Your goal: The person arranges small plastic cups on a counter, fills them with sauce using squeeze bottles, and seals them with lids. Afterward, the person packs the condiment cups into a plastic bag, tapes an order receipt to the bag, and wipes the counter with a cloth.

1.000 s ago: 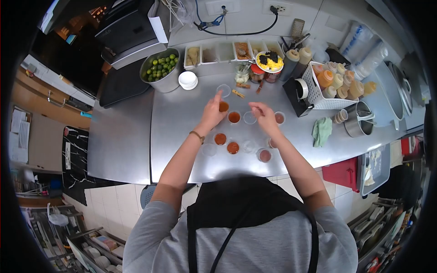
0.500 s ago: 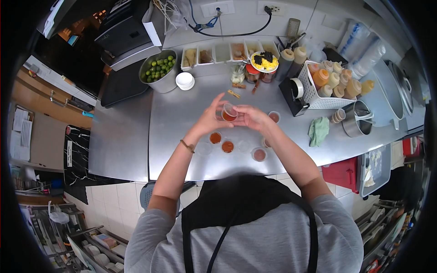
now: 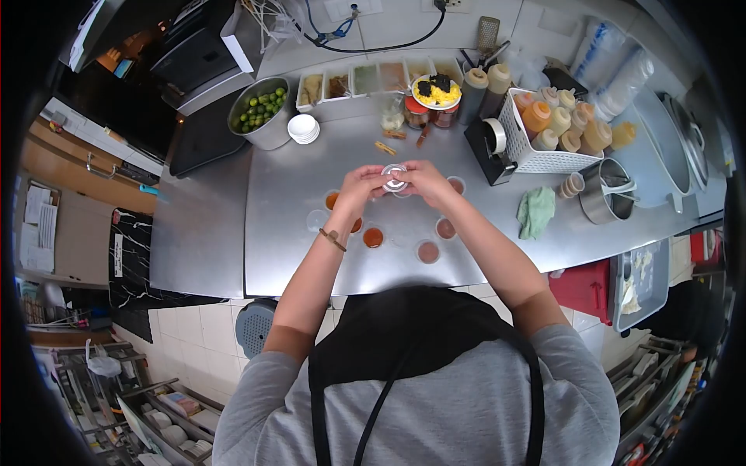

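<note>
My left hand (image 3: pixel 365 186) and my right hand (image 3: pixel 424 182) are together over the steel counter. Between them they grip a small clear plastic cup (image 3: pixel 395 178), fingers and thumbs closed about its round top. What is inside the cup hardly shows now. Near my left wrist stand small cups of orange-red sauce (image 3: pixel 373 237), one partly behind my forearm, and a clear round lid (image 3: pixel 317 220). Cups with a pinkish filling (image 3: pixel 428 251) stand by my right forearm. Another clear lid (image 3: pixel 398 235) lies between the two groups.
A pot of green limes (image 3: pixel 263 113), stacked white dishes (image 3: pixel 303 129) and ingredient tubs (image 3: pixel 365 79) line the back. To the right are a white basket of sauce bottles (image 3: pixel 556 159), a green cloth (image 3: pixel 536 213) and a steel pot (image 3: pixel 608 194). Clothespins (image 3: pixel 385 147) lie beyond my hands.
My left hand held the cup up with its red sauce showing, fingers spread. Now both hands close around its top, fingers drawn in. The view has shifted slightly.
</note>
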The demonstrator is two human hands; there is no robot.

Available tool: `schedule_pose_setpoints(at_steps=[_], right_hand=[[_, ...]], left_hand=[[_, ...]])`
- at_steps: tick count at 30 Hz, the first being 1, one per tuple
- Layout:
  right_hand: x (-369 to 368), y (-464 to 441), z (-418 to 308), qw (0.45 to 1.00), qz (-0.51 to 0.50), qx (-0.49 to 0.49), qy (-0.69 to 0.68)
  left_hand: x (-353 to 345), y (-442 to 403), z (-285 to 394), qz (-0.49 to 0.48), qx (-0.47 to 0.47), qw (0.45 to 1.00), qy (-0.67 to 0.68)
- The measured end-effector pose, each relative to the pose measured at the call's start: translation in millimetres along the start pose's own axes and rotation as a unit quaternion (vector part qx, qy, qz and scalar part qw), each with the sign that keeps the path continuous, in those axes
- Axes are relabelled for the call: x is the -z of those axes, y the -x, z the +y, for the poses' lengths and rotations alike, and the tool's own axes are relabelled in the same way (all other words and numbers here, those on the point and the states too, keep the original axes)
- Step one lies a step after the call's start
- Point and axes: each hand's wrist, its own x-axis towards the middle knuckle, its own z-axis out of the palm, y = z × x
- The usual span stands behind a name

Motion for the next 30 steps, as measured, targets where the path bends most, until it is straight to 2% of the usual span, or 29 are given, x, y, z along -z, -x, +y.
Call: schedule_pose_setpoints(at_steps=[3, 10, 14, 15, 16, 17, 18, 19, 20, 22, 23, 26, 28, 29, 30], right_hand=[[3, 3, 0, 0.999, 0.039, 0.012, 0.029], [23, 1, 8, 0.99, 0.114, 0.021, 0.083], [38, 12, 3, 0.993, 0.11, 0.021, 0.048], [45, 14, 2, 0.985, 0.13, 0.038, 0.103], [53, 15, 2, 0.975, 0.149, 0.054, 0.157], [64, 16, 5, 0.975, 0.15, 0.054, 0.157], [74, 17, 9, 0.938, 0.192, 0.071, 0.279], [84, 19, 13, 0.885, 0.231, 0.088, 0.396], [90, 22, 14, 0.885, 0.232, 0.087, 0.395], [101, 28, 19, 0.882, 0.229, 0.013, 0.413], [109, 25, 30, 0.882, 0.229, 0.012, 0.412], [114, 20, 49, 0.882, 0.259, 0.049, 0.39], [109, 24, 52, 0.83, 0.328, 0.127, 0.433], [103, 26, 50, 0.83, 0.328, 0.127, 0.433], [96, 28, 49, 0.815, 0.344, 0.21, 0.417]], left_hand=[[-7, -4, -1, 0.015, 0.001, 1.0, 0.015], [-35, -15, -2, 0.032, -0.03, 0.998, -0.055], [-42, -23, -5, 0.01, -0.053, 0.995, -0.08], [-40, -26, -6, 0.009, -0.052, 0.995, -0.08], [-36, -28, -5, 0.015, -0.096, 0.982, -0.163], [-30, -30, -6, 0.02, -0.139, 0.959, -0.245], [-21, -30, -8, 0.02, -0.139, 0.959, -0.245], [-8, -32, -12, 0.031, -0.208, 0.911, -0.355], [2, -33, -14, 0.041, -0.273, 0.845, -0.459], [13, -29, -24, 0.041, -0.253, 0.827, -0.501], [17, -26, -31, 0.042, -0.232, 0.807, -0.541], [19, -26, -49, 0.031, -0.239, 0.799, -0.551], [17, -28, -57, 0.041, -0.232, 0.81, -0.537], [17, -29, -59, 0.052, -0.227, 0.821, -0.522], [17, -29, -60, 0.053, -0.227, 0.821, -0.522]])
